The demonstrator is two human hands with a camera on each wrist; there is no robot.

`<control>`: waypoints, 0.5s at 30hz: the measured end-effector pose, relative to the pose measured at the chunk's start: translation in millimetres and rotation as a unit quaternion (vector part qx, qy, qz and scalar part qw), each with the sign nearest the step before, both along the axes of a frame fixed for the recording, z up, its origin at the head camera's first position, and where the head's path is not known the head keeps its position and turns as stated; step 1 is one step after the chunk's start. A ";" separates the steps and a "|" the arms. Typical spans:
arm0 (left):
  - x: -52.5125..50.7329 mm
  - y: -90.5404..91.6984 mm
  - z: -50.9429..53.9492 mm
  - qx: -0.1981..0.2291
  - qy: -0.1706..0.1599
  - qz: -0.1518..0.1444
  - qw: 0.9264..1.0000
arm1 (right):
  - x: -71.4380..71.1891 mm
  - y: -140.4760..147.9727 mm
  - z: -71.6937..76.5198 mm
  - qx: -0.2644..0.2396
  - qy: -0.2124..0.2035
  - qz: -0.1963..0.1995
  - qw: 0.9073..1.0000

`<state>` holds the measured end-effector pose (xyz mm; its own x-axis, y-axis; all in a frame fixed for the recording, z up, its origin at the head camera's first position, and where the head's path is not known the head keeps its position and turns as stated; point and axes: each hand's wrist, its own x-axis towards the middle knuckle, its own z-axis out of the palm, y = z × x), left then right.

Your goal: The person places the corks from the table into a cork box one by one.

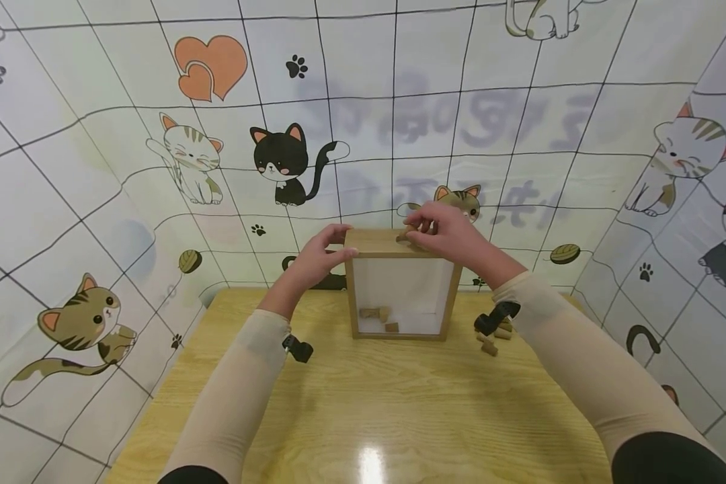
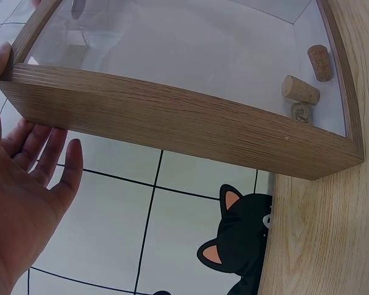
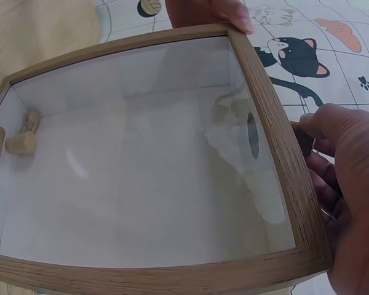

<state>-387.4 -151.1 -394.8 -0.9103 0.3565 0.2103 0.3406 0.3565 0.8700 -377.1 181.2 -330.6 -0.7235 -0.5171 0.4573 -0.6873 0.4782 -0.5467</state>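
A wooden box frame (image 1: 350, 296) with a clear front stands upright on the table, several corks (image 1: 370, 313) lying at its bottom. My left hand (image 1: 314, 259) holds its top left corner, thumb at the front edge and fingers behind, as the left wrist view (image 2: 34, 166) also shows. Over the top face, my right hand (image 1: 444, 232) pinches a cork (image 1: 407, 232) between thumb and fingers. In the right wrist view that cork (image 3: 302, 139) is at the top face, beside a dark oval hole (image 3: 253, 136); whether it touches the hole cannot be told.
More corks (image 1: 489, 347) lie loose on the wooden table (image 1: 363, 403), right of the box and partly under my right wrist. A cat-patterned tiled cloth (image 1: 363, 154) hangs behind the table and along both sides.
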 end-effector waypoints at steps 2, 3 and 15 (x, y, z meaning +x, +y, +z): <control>-1.3 0.3 -0.4 -0.003 0.002 0.000 1.000 | -0.9 -0.4 -1.4 0.002 0.005 0.002 1.000; -2.0 0.4 -0.8 -0.004 0.004 0.000 1.000 | -1.3 -0.5 -2.4 0.004 0.007 0.002 1.000; -2.4 -0.1 -1.0 -0.005 -0.001 0.003 1.000 | -4.6 -2.4 -11.8 -0.004 0.019 0.000 1.000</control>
